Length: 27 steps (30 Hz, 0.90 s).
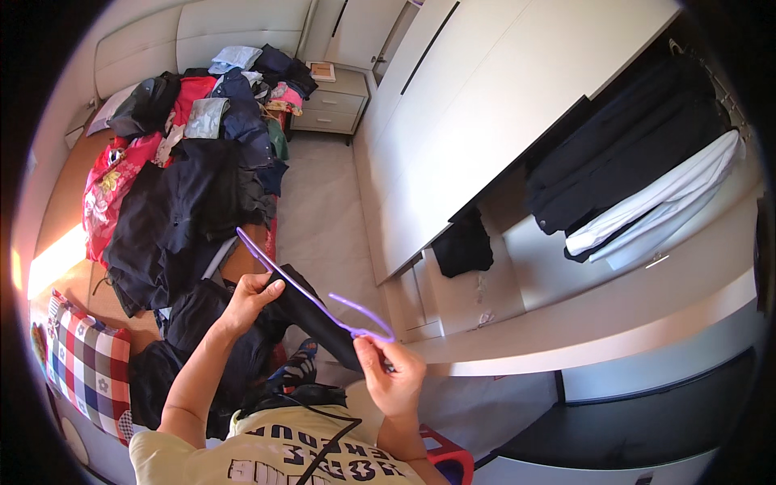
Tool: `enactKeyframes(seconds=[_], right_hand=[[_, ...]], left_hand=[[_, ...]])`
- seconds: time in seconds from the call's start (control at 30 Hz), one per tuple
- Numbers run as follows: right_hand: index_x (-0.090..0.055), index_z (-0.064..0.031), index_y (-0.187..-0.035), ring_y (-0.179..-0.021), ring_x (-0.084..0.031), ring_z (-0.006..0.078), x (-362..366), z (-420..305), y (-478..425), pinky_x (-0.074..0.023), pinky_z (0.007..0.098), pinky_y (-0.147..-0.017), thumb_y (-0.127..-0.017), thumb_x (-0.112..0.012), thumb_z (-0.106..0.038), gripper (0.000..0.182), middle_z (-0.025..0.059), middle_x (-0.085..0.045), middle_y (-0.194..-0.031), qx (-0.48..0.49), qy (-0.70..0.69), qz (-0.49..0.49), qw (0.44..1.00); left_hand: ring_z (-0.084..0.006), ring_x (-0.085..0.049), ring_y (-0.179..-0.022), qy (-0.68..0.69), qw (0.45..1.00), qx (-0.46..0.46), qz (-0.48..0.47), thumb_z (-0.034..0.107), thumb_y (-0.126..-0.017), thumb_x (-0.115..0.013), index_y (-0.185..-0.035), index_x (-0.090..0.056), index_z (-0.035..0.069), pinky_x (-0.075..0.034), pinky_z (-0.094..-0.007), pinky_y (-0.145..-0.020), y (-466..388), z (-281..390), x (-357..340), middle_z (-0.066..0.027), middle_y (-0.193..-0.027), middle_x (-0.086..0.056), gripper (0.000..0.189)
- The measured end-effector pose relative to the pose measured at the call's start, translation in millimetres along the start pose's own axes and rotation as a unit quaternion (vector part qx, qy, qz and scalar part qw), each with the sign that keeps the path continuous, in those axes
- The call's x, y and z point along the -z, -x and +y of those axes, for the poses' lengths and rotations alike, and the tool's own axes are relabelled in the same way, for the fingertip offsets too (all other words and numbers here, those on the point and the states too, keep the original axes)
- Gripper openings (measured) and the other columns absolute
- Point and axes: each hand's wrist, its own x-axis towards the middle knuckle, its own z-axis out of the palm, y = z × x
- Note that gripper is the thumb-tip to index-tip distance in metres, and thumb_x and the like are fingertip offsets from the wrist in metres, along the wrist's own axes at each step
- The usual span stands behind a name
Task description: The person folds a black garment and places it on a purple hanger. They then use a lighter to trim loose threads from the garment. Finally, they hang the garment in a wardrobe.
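Observation:
A purple clothes hanger (301, 287) is held up in front of my chest, slanting down from left to right. A black garment (315, 315) hangs along its far side and lower edge, though its full shape is hidden. My left hand (250, 300) pinches the garment against the hanger near the middle, thumb on top. My right hand (389, 371) grips the hanger and the garment's edge at the right end. Beyond my left hand, black clothes (182, 206) lie heaped on the bed (66, 200).
An open wardrobe (521, 267) on the right holds black clothes (630, 139) and white garments (661, 200) hanging. A checked pillow (91, 364) lies at the bed's near left. Behind the bed's far corner stands a nightstand (330, 103). A red stool (448, 451) is by my right elbow.

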Motion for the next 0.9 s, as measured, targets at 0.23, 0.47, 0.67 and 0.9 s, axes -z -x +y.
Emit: enactKeyframes(seconds=[0.23,0.47,0.67,0.9], right_hand=[[-0.064,0.0041,-0.086,-0.053,-0.042,0.0022,-11.7,20.2,-13.3,-0.0313,0.0167,-0.047,-0.081,-0.064,-0.003,0.009,-0.0015,-0.052,-0.060,-0.016,-0.016,0.051,0.998],[-0.064,0.0019,-0.088,-0.050,-0.040,0.0018,-35.7,46.3,-53.3,-0.0293,0.0180,-0.044,-0.081,-0.063,-0.005,0.010,-0.0023,-0.050,-0.058,-0.085,0.014,0.142,0.986],[-0.064,-0.0005,-0.091,-0.053,-0.040,0.0005,-69.3,83.2,-112.2,-0.0304,0.0166,-0.047,-0.082,-0.063,-0.008,0.012,-0.0062,-0.050,-0.060,-0.205,-0.069,0.195,0.957],[-0.066,0.0000,-0.094,-0.057,-0.042,-0.0011,-88.6,87.4,-199.6,-0.0314,0.0145,-0.049,-0.079,-0.066,-0.005,0.016,-0.0050,-0.057,-0.069,-0.289,-0.089,0.034,0.953]], left_hand=[[-0.0053,-0.053,-0.077,-0.022,0.999,0.016,-0.039,0.025,-0.089,-0.056,-0.092,-0.064,-0.005,-0.044,-0.0223,-0.072,-40.3,-14.3,5.6,0.0016,-0.082,-0.062,0.031],[-0.0037,-0.052,-0.072,-0.023,0.984,0.073,-0.163,0.022,-0.089,-0.056,-0.085,-0.064,-0.005,-0.044,-0.0219,-0.068,-140.2,-32.0,17.0,0.0026,-0.076,-0.061,0.028],[-0.0047,-0.048,-0.073,-0.034,0.960,0.109,-0.257,0.020,-0.088,-0.058,-0.088,-0.063,-0.006,-0.042,-0.0224,-0.069,-231.0,-34.6,44.1,0.0050,-0.078,-0.058,0.026],[-0.0039,-0.048,-0.077,-0.080,0.944,0.103,-0.303,0.009,-0.083,-0.062,-0.092,-0.066,-0.001,-0.042,-0.0228,-0.073,-303.0,-44.6,106.3,0.0065,-0.082,-0.060,0.015]])
